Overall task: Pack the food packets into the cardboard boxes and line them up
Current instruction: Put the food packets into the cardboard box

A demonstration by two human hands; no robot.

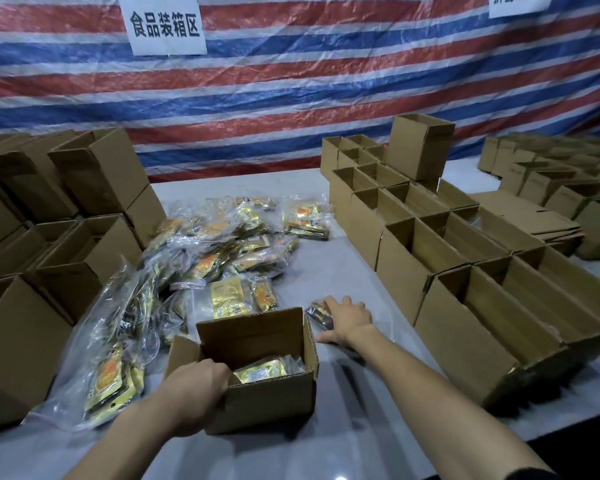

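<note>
Brown corrugated board makes up the small open cardboard box (257, 386) seen at the lower centre of the frame, set on a pale grey table (326, 265) with its flaps raised. Its near left corner is clasped by the left hand (194, 393), the fingers being curled over the rim into the box. Flat gold foil packets (264, 370) are seen lying inside, against the near wall. Just right of the box's far corner, a single dark and gold food packet (317, 311) is grasped on the tabletop by the right hand (347, 320), palm down, with thumb and fingers bent round it. A loose heap of gold and orange food packets in clear plastic bags (222, 244) is spread across the centre and lower left. Rows of open brown boxes (465, 271) are lined up along the right side, and stacked brown boxes (84, 202) fill the left edge. A red, white and blue striped tarpaulin (326, 81) is hung across the upper part of the frame, and a white paper sign with black characters (165, 26) is fixed to it at the upper left.
</note>
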